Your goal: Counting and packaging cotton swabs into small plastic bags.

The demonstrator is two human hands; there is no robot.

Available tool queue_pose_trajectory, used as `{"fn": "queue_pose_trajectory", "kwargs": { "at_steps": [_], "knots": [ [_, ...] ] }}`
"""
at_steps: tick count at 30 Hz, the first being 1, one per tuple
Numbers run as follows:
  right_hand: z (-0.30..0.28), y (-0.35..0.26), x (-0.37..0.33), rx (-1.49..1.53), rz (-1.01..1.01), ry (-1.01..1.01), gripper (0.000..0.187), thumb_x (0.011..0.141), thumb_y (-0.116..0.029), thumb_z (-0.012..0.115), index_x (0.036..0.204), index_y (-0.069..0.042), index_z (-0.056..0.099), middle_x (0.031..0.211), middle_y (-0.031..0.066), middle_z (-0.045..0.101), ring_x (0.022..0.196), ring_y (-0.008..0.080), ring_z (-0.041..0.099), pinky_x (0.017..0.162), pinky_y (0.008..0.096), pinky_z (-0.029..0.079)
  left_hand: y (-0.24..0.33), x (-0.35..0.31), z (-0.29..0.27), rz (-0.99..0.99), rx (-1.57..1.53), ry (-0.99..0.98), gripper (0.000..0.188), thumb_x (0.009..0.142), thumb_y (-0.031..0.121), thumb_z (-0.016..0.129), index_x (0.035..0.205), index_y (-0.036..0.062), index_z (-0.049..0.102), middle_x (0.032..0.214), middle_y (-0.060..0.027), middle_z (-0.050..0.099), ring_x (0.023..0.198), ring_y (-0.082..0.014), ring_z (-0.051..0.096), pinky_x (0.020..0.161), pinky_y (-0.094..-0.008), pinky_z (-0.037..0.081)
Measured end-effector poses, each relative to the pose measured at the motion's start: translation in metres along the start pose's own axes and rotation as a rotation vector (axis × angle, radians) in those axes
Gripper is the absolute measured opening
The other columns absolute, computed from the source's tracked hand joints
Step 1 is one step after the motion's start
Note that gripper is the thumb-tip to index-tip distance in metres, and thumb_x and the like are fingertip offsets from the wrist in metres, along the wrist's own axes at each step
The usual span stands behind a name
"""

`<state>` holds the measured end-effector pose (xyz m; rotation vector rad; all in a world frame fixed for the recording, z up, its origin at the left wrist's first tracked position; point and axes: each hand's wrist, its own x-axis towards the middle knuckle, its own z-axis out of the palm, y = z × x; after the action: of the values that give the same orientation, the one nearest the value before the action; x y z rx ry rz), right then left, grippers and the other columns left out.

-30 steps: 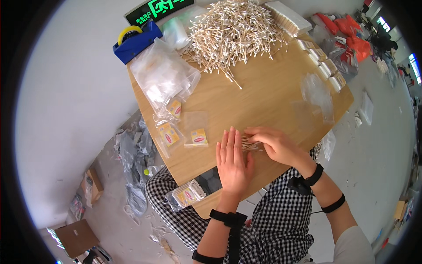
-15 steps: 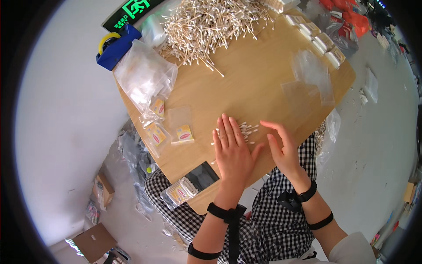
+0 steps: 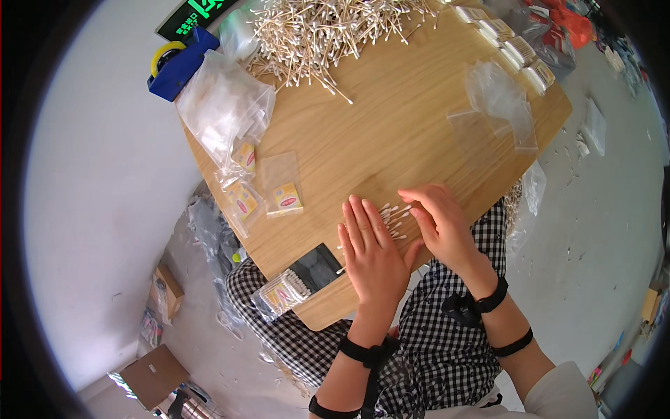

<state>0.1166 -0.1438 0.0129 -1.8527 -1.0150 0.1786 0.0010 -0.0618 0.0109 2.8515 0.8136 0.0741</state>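
Our left hand [image 3: 373, 262], fingers straight, partly hides swabs [image 3: 395, 222] near the desk's [image 3: 391, 126] front edge; our right hand [image 3: 447, 227] gapes; bags [image 3: 227, 101] line the left edge.

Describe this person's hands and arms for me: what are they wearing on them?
The left hand and right hand are bare, without gloves. Each forearm has a black wrist strap with a dark attachment, plus a second black band nearer the elbow. A black strip runs along the left forearm. A pale sleeve shows on the right arm.
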Motion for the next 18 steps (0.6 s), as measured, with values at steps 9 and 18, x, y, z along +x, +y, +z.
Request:
{"fn": "queue_pose_trajectory", "kwargs": {
  "at_steps": [9,18],
  "knots": [
    [-0.039,0.0,0.01,-0.117,0.035,-0.003,0.021,0.088,0.001,0.059,0.108,-0.003,0.062,0.09,0.0107,0.062,0.085,0.0274,0.059,0.078,0.0383,0.048,0.0,0.0,0.005,-0.015,-0.018,0.087,0.101,0.083,0.067,0.056,0.144,-0.0105,0.031,0.154,-0.0262,0.028,0.145,-0.0365,0.025,0.117,-0.0474,0.022],
    [-0.161,0.006,-0.05,-0.806,0.296,0.311,0.026,0.089,0.002,0.059,0.114,-0.005,0.061,0.114,0.0123,0.061,0.109,0.027,0.058,0.096,0.0356,0.045,-0.009,-0.02,-0.016,0.013,-0.066,0.023,0.106,0.08,0.059,0.064,0.146,-0.0128,0.023,0.156,-0.0288,0.02,0.147,-0.0399,0.017,0.117,-0.0553,0.016]
  ]
}}
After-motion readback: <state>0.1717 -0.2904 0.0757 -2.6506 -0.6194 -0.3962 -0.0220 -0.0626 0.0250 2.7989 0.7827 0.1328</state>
